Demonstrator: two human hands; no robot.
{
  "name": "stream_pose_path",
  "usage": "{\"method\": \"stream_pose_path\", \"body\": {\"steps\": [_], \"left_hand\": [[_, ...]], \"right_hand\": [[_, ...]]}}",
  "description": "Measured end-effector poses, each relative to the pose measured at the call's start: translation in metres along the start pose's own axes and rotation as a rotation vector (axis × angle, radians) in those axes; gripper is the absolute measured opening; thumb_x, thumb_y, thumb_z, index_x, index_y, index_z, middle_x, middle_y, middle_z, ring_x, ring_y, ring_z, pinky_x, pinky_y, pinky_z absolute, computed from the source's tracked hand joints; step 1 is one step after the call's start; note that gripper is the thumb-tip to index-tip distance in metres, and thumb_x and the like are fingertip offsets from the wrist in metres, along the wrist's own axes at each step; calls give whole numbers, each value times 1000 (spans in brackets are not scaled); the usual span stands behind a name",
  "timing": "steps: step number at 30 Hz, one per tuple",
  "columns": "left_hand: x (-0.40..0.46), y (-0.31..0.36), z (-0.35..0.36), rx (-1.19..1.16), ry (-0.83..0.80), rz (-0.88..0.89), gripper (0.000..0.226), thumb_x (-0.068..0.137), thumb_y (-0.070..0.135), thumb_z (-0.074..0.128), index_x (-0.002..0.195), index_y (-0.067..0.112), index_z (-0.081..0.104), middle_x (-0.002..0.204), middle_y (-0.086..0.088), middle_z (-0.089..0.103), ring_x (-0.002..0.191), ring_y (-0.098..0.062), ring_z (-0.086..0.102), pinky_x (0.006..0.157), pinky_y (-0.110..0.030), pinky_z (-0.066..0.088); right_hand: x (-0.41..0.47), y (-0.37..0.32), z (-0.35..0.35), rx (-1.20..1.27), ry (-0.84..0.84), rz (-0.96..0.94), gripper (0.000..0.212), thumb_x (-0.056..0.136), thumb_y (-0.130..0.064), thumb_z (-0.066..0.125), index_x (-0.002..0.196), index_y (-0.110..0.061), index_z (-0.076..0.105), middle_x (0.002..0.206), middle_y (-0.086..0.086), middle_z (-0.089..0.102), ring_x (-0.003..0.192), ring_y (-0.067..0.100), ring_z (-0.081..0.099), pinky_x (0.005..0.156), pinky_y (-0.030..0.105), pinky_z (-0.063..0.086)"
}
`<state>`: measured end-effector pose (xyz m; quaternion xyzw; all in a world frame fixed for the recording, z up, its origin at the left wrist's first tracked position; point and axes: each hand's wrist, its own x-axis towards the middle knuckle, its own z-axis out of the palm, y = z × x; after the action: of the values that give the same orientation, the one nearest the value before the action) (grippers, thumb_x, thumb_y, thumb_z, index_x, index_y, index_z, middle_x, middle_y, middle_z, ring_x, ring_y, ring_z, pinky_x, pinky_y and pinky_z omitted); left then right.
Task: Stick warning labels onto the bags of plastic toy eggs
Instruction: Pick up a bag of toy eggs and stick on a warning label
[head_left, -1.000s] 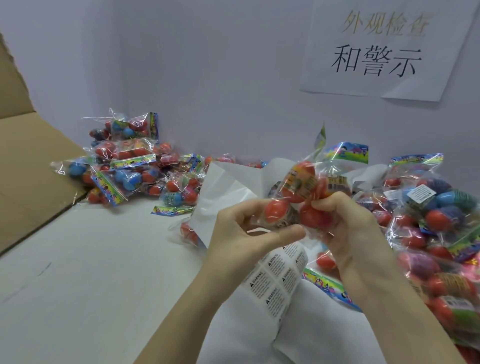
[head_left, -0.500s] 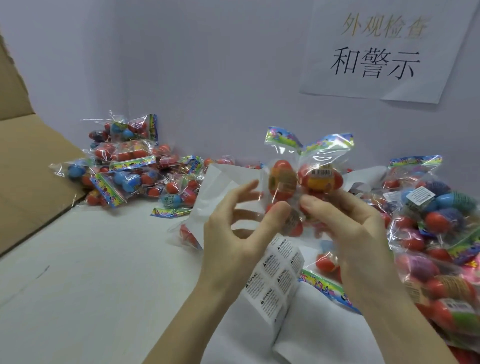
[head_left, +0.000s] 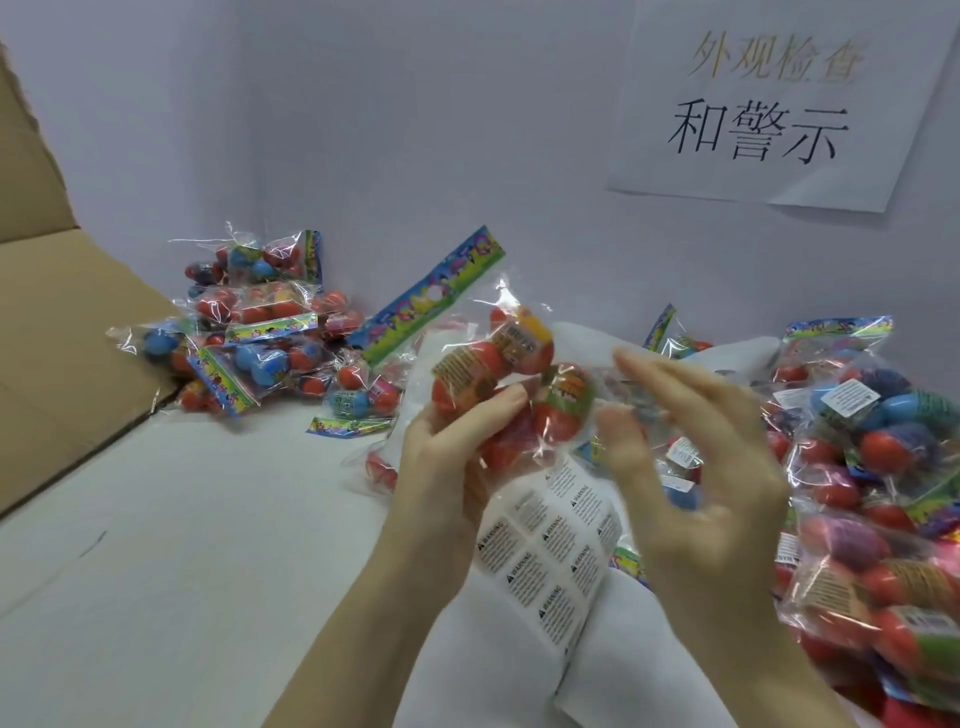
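The left hand (head_left: 447, 467) holds a clear bag of toy eggs (head_left: 498, 384) up above the sheet of warning labels (head_left: 550, 545), its fingers (head_left: 506, 402) curled round the bag's lower part and the colourful header strip (head_left: 431, 296) pointing up and to the left. The right hand (head_left: 696, 467) hovers just right of the bag, blurred, its fingers spread wide and not touching it. The label sheet lies on the white worktop (head_left: 156, 571), with a heap of bagged eggs (head_left: 883, 493) to its right, a second heap (head_left: 260, 332) beyond it to the left beside a cardboard box (head_left: 62, 332), and a paper sign (head_left: 779, 98) on the wall behind.
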<state>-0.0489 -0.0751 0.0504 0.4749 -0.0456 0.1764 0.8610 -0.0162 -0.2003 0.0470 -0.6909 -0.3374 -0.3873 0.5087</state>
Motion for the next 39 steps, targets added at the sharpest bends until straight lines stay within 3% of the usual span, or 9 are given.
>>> {"method": "stream_pose_path", "body": {"steps": [4, 7, 11, 18, 25, 29, 32, 35, 39], "left_hand": [[-2, 1, 0, 12, 0, -8, 15, 67, 14, 62, 73, 15, 76, 76, -2, 72, 66, -11, 67, 53, -21, 53], [-1, -1, 2, 72, 26, 16, 14, 63, 9, 75, 76, 13, 75, 76, -3, 72, 64, -11, 67, 53, -19, 52], [1, -4, 0, 77, 63, 22, 17, 63, 12, 72, 80, 9, 73, 75, -5, 72, 62, -13, 67, 52, -19, 51], [0, -3, 0, 94, 8, 36, 13, 64, 11, 68, 74, 16, 76, 72, 0, 72, 63, -11, 68, 51, -19, 51], [2, -8, -4, 125, -23, 121, 16, 64, 12, 73, 79, 16, 77, 79, -2, 75, 76, -14, 71, 67, -21, 53], [2, -10, 0, 217, 75, 184, 31, 63, 21, 79, 90, 11, 69, 78, 1, 74, 73, -10, 70, 63, -15, 51], [2, -12, 1, 230, 97, 161, 56, 57, 32, 81, 106, 15, 62, 88, 4, 73, 84, -7, 69, 68, -12, 50], [6, -11, -4, 96, 121, 5, 57, 52, 30, 82, 104, 18, 63, 91, 2, 72, 91, -13, 69, 75, -19, 53], [2, -4, -2, -50, -154, -148, 46, 53, 45, 85, 89, 17, 76, 94, -4, 73, 88, -15, 70, 73, -24, 55]], "right_hand": [[7, 6, -2, 102, -34, 236, 18, 81, -32, 65, 99, -30, 62, 99, -17, 61, 93, -8, 54, 83, 5, 37], [6, 6, -3, 154, -14, 255, 16, 78, -26, 68, 94, -24, 69, 92, -8, 69, 82, -2, 61, 76, 11, 45], [7, 4, -4, 182, 18, 222, 13, 74, -21, 67, 82, -31, 68, 80, -20, 68, 74, -4, 61, 70, 8, 43], [10, 2, -7, 375, -13, 468, 3, 68, -30, 73, 71, -30, 72, 72, -13, 69, 67, 4, 60, 66, 18, 47], [16, 6, -10, 710, -275, 873, 44, 54, -27, 78, 94, -14, 71, 80, 6, 74, 63, 14, 67, 59, 20, 53], [15, -1, -8, 718, -308, 730, 30, 60, -25, 80, 88, -17, 74, 79, 2, 74, 71, 11, 69, 61, 18, 52], [10, -3, -5, 595, -109, 591, 35, 55, -18, 84, 86, -27, 72, 76, -5, 73, 69, 9, 68, 61, 17, 52], [6, 0, -3, 235, 140, 277, 34, 65, -22, 77, 91, -39, 64, 89, -10, 68, 78, 15, 65, 71, 32, 52], [0, 9, 1, -145, 75, -180, 35, 74, -9, 70, 106, -15, 57, 97, -9, 58, 88, 13, 55, 86, 23, 45]]}}
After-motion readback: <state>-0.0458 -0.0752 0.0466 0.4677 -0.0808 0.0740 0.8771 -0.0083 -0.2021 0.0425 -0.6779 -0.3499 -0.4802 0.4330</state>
